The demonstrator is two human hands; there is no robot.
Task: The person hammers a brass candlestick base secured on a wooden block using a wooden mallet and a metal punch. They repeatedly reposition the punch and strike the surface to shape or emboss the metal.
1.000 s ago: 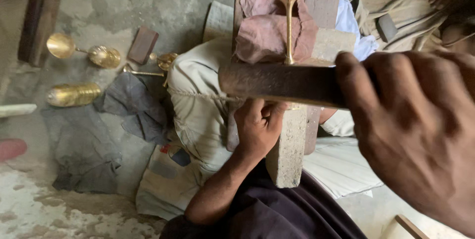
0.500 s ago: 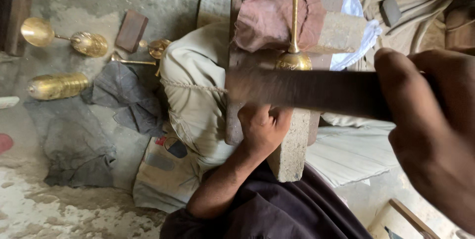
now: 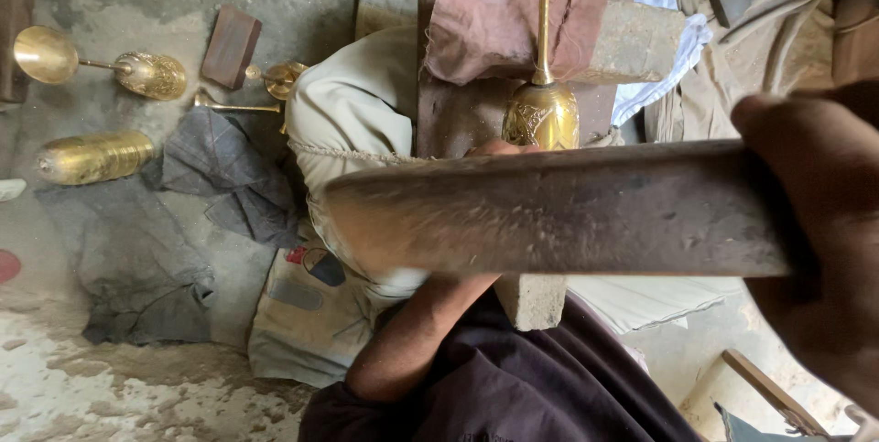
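My right hand (image 3: 824, 250) grips one end of a long dark wooden bar (image 3: 549, 213), held level close under the camera and blurred. Behind the bar, a brass goblet piece (image 3: 542, 113) with an engraved bulb and a long thin stem lies along a cloth-wrapped wooden beam (image 3: 476, 30). My left forearm (image 3: 412, 332) reaches up under the bar. Only a knuckle of my left hand (image 3: 499, 146) shows, right beside the brass bulb. The bar hides its fingers.
Finished brass pieces lie on the concrete floor at left: a goblet (image 3: 101, 67), an engraved cylinder (image 3: 92, 156) and smaller parts (image 3: 275, 80). Near them are a dark wooden block (image 3: 229, 46) and grey rags (image 3: 137, 250). My cream-trousered knee (image 3: 352, 122) sits beside the beam.
The bar in my right hand has risen toward the camera and now covers my left hand. The brass piece's bulb has come into view above the bar.
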